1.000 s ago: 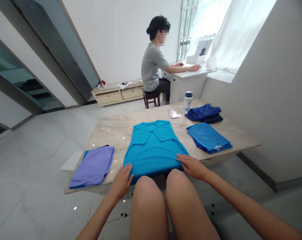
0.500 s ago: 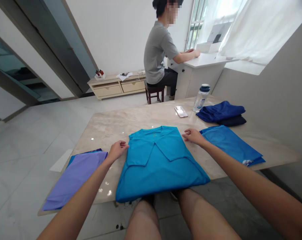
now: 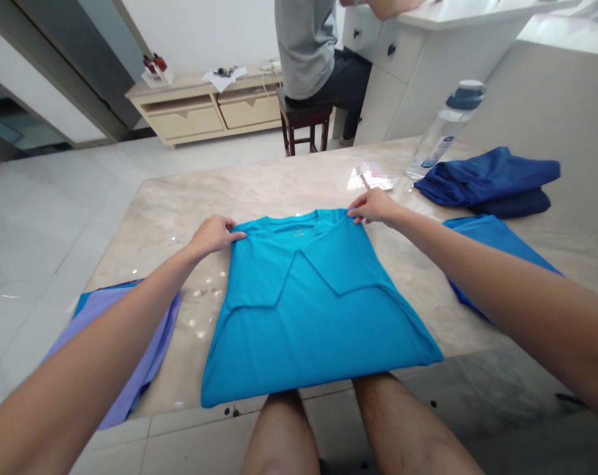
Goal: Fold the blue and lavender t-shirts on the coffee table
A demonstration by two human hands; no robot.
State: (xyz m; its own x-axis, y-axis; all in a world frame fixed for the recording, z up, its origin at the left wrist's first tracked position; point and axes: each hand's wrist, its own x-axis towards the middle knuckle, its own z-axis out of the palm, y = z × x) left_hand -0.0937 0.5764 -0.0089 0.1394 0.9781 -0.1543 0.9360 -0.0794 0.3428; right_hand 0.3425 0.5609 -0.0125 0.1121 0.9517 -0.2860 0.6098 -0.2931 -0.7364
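A turquoise T-shirt (image 3: 309,310) lies on the marble-patterned table (image 3: 200,191), its sleeves folded inward over the body and its neckline at the far side. Its bottom hangs at the table's near edge, above my knees. My left hand (image 3: 214,234) pinches the left shoulder corner between thumb and fingers. At the opposite shoulder, my right hand (image 3: 373,206) is closed on the cloth with its fingertips. Parts of the fingers on both hands are hidden.
Left of the shirt lies folded purple clothing (image 3: 155,349). To the right are a blue folded garment (image 3: 501,244), dark blue clothing (image 3: 492,178), a water bottle (image 3: 442,132) and a phone (image 3: 371,177). A person (image 3: 309,46) sits on a stool (image 3: 303,122) beyond the table.
Both hands have moved from beside the shirt onto its shoulder corners and closed on them. The view has tilted down and come nearer to the table.
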